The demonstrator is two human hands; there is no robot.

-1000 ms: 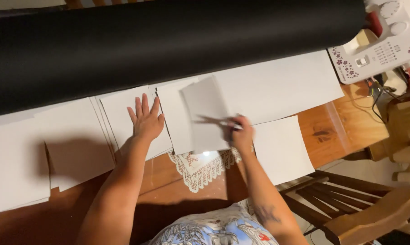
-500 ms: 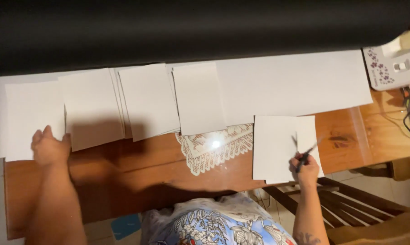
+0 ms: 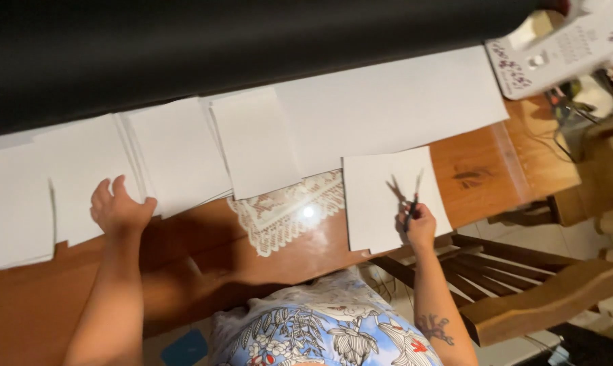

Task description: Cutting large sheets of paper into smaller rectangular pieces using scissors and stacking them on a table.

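Several white sheets of paper [image 3: 177, 152] lie side by side along a wooden table [image 3: 496, 169]. My left hand [image 3: 118, 207] rests on the near edge of a sheet at the left, fingers curled over it. My right hand [image 3: 420, 224] grips a pair of scissors [image 3: 412, 193], blades apart and pointing away from me, over a smaller white sheet [image 3: 377, 196] near the table's front edge. A wide black roll [image 3: 252, 47] lies across the far side of the table, over the back of the sheets.
A white lace doily [image 3: 286, 207] lies at the table's middle front. A white sewing machine [image 3: 557, 47] stands at the far right with cables beside it. A wooden chair [image 3: 523, 285] sits to my right, below the table edge.
My left hand went far left, then came back partway along the sheets. My right hand with the scissors left the upright sheet and dropped onto the small sheet at the front right.
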